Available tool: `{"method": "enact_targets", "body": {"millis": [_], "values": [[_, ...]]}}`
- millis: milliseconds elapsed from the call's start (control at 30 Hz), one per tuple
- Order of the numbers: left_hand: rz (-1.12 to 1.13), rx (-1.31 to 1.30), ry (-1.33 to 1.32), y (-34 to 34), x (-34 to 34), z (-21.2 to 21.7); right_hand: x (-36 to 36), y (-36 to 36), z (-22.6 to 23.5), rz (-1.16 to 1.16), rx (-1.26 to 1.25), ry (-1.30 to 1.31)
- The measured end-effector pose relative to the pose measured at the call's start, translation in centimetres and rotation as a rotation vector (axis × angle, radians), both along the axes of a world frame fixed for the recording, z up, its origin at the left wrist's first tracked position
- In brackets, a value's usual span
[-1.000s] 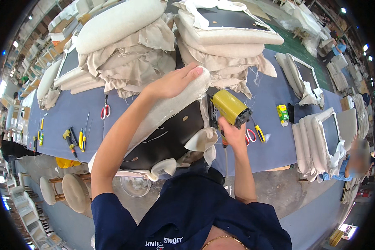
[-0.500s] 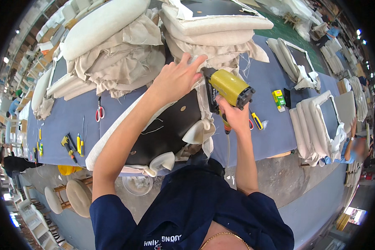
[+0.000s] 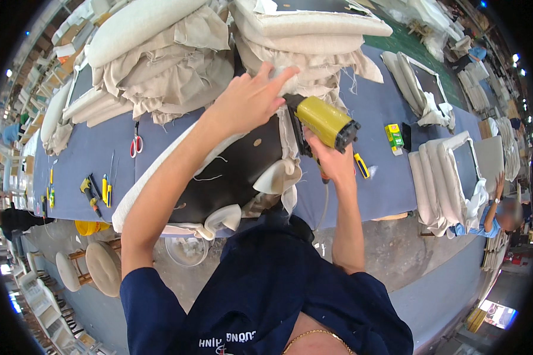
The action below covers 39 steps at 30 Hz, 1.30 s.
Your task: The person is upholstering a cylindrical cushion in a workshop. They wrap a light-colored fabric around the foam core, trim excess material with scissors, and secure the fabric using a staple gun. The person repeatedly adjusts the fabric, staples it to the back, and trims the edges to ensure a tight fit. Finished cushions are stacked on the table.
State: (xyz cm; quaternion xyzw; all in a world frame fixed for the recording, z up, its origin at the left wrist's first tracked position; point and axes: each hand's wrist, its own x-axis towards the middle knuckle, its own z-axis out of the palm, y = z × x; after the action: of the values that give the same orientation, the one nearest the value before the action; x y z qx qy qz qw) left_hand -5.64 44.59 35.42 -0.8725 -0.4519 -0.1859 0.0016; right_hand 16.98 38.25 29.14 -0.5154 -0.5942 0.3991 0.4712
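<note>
At the far left of the frame, a yellow and black hand tool (image 3: pixel 91 194) lies on the blue counter (image 3: pixel 385 195), set in from the near edge. Red-handled scissors (image 3: pixel 136 145) lie farther along, below a tall pile of beige cushions (image 3: pixel 166 65) at the upper left; a strip of blue runs between the scissors and the panel.

In the middle, the padded panel (image 3: pixel 234 168) lies black side up, pale fabric along its borders, its lower end reaching the counter's near edge. The left hand (image 3: pixel 251 97) is at the panel's upper end, fingers partly spread; whether it pinches the fabric I cannot tell. The right hand (image 3: pixel 331 160) is closed around the handle of a yellow nail gun (image 3: pixel 324 121), whose black nose is near the left thumb at the panel's upper right corner. A second cushion stack (image 3: pixel 314 44) stands close beyond both hands.

Rightward, a wider stretch of blue holds a yellow knife (image 3: pixel 361 166) and a green-and-yellow box (image 3: pixel 394 137), up to upright cushions (image 3: pixel 435 177) along the right side.
</note>
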Motion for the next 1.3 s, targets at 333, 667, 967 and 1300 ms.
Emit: {"method": "enact_targets", "body": {"millis": [333, 667, 967, 1300], "values": [[0.010, -0.121, -0.018, -0.5, -0.8, 0.8, -1.3, -0.1, -0.8, 0.058, 0.049, 0.118], [-0.028, -0.228, -0.072, -0.6, -1.7, 0.7, -1.3, -1.2, -2.5, 0.015, 0.109, -0.007], [0.184, -1.004, -0.598, 3.8, -4.7, -2.4, -2.1, -2.3, -1.3, -0.021, 0.016, 0.162], [0.234, -0.310, -0.012, -1.2, -1.2, 1.5, -3.8, -0.6, -3.5, -0.143, 0.230, 0.033]]}}
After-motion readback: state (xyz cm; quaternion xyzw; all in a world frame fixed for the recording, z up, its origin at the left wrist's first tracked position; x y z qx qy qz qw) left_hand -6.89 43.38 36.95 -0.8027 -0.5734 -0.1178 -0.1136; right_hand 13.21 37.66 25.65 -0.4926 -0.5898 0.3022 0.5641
